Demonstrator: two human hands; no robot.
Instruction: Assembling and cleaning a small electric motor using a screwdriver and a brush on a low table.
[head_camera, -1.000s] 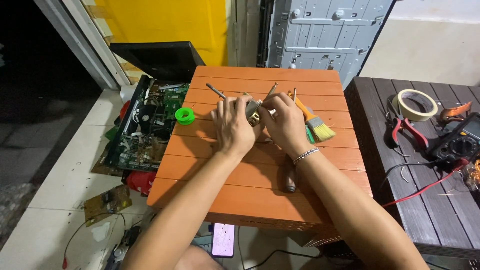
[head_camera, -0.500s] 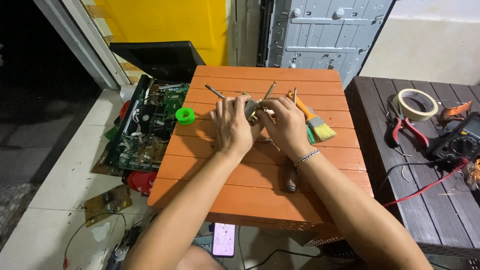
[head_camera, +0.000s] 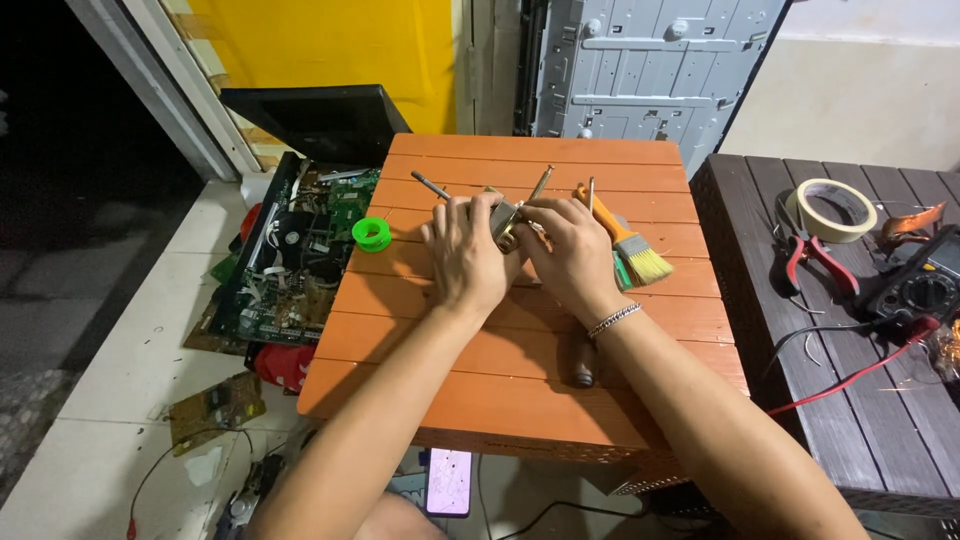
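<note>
Two hands met over one orange table (head_camera: 500, 370). To the left lay one circuit board (head_camera: 290, 260) on the floor and one green spool (head_camera: 372, 234) on the table. The left hand (head_camera: 463, 255) and right hand (head_camera: 570, 255) pinched one small metal part (head_camera: 506, 222) between curled fingers at the table's middle. One brush (head_camera: 630, 240) lay just beside them; one tape roll (head_camera: 836, 209) and one pair of pliers (head_camera: 805, 250) sat on the dark table (head_camera: 850, 420).

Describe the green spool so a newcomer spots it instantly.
Start at the orange slatted table. On its left side, just left of the left hand, lies the green spool. It is the only bright green ring there; the tape roll on the dark table is cream.
</note>
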